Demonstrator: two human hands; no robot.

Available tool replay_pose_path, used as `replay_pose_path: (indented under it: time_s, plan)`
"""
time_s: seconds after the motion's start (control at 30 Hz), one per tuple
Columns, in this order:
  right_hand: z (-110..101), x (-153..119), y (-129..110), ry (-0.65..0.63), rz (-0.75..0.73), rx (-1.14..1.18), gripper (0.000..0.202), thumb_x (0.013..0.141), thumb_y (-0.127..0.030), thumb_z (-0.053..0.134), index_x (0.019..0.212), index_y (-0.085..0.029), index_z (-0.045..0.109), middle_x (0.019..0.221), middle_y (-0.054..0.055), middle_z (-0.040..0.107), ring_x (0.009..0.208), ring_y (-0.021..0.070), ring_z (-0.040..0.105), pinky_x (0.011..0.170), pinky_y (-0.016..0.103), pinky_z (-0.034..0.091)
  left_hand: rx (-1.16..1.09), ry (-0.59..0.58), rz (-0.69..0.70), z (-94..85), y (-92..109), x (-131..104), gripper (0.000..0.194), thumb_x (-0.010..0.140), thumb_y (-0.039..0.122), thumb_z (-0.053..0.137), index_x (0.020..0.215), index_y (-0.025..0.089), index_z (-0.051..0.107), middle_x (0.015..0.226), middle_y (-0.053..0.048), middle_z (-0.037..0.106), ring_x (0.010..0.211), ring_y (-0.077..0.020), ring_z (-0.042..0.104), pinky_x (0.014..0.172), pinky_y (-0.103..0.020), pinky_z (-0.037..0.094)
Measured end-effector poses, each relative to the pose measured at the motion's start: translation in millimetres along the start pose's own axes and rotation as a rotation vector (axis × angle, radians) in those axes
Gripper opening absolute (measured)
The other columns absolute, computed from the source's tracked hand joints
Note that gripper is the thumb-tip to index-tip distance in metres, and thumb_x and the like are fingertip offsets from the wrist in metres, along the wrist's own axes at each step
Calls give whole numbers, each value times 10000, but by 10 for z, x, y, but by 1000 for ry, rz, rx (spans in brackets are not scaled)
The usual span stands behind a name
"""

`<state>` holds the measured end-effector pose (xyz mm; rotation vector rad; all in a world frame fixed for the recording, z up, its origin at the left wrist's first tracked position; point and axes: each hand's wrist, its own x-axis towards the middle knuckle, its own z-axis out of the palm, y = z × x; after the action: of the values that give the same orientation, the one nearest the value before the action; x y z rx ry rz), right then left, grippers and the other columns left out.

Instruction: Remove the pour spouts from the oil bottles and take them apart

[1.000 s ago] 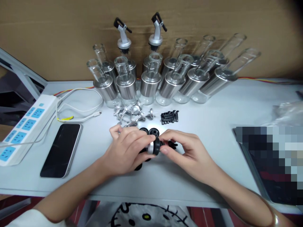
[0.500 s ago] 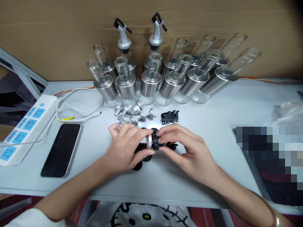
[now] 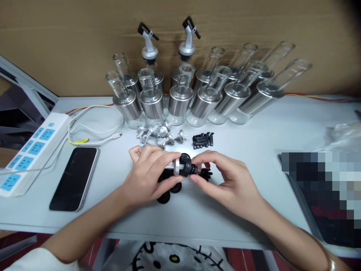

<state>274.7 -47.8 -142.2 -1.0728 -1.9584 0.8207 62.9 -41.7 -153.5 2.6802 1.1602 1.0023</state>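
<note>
My left hand (image 3: 146, 175) is closed round a silver pourer piece (image 3: 176, 167), its collar showing between thumb and fingers. On the collar's right side sits a black ribbed stopper (image 3: 186, 168). The thumb and fingertips of my right hand (image 3: 225, 177) pinch the stopper's narrow right end. Beneath and beside the hands lie round black parts (image 3: 163, 196) and a cluster of small black pieces (image 3: 206, 174). Just behind them are a pile of silver pourer parts (image 3: 162, 135) and a row of black levers (image 3: 203, 140).
Glass bottles with steel sleeves (image 3: 180, 99) stand in rows at the back, two topped with pourers (image 3: 187, 43). A phone (image 3: 73, 178), power strip (image 3: 34, 150) and white cable (image 3: 96, 131) lie left. A plastic bag (image 3: 345, 139) and dark, pixelated object are right.
The fingers of my right hand have shifted from the stopper's wide part to its narrow end, exposing more of the black stopper. My left hand keeps its hold.
</note>
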Motion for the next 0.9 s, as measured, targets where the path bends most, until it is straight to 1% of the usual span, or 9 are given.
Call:
replay_pose_path:
  time_s: [0.1, 0.23, 0.33, 0.4, 0.5, 0.57, 0.63, 0.77, 0.9]
  plan:
    - [15, 2, 28, 84, -60, 0, 193, 830, -109, 602, 979, -226, 567, 896, 26, 636, 812, 171, 611, 695, 297, 492, 16, 27, -13, -16, -18, 21, 287, 953, 406, 512, 1108, 165, 530, 870, -49, 669, 828, -200, 531, 739, -353, 272]
    - [3, 23, 62, 200, -33, -18, 221, 809, -84, 611, 966, -232, 566, 892, 17, 579, 787, 163, 547, 686, 309, 440, 67, 57, -110, -3, -69, 36, 245, 915, 365, 589, 1083, 195, 541, 876, -35, 656, 828, -198, 550, 745, -354, 288]
    - [-15, 38, 66, 257, 9, -7, 216, 809, -87, 614, 957, -237, 564, 854, 10, 559, 769, 167, 518, 667, 315, 415, 66, 112, -284, 38, -184, 31, 248, 857, 300, 663, 1047, 206, 533, 909, -19, 640, 773, -169, 556, 745, -340, 338]
    - [-22, 42, 64, 268, 21, -1, 207, 814, -98, 615, 960, -236, 566, 834, 5, 554, 764, 167, 510, 667, 315, 411, -10, 172, -437, 66, -301, 22, 308, 803, 271, 707, 1026, 206, 505, 886, 3, 605, 705, -135, 534, 716, -311, 387]
    - [-27, 39, 57, 255, 27, -10, 195, 820, -110, 617, 964, -233, 568, 813, -5, 552, 753, 161, 513, 669, 308, 408, -145, 225, -577, 88, -473, 9, 368, 750, 268, 744, 973, 209, 459, 832, 36, 537, 604, -88, 460, 626, -248, 406]
    - [-29, 34, 52, 247, 20, -12, 191, 821, -111, 618, 961, -230, 567, 809, -9, 553, 746, 156, 516, 669, 303, 406, -160, 227, -597, 89, -545, 9, 346, 752, 268, 743, 943, 208, 460, 839, 37, 532, 603, -80, 445, 616, -231, 403]
    - [-29, 33, 45, 244, 14, -15, 191, 819, -107, 621, 957, -227, 565, 810, -12, 555, 742, 150, 516, 671, 298, 405, -133, 194, -573, 88, -570, 15, 295, 770, 252, 726, 940, 204, 489, 860, 30, 555, 637, -89, 462, 645, -231, 408]
    - [-27, 38, 37, 236, 22, -48, 193, 819, -103, 623, 956, -225, 561, 817, -14, 558, 743, 142, 524, 668, 283, 415, -66, 58, -521, 107, -542, 28, 201, 819, 215, 667, 982, 200, 551, 883, 17, 602, 685, -114, 501, 709, -258, 410]
    - [-29, 42, 44, 183, -28, -103, 194, 838, -96, 603, 988, -214, 564, 876, 10, 576, 749, 137, 539, 684, 277, 441, -50, 12, -494, 127, -518, 30, 184, 844, 245, 646, 1002, 193, 568, 900, 2, 600, 726, -139, 518, 731, -279, 402]
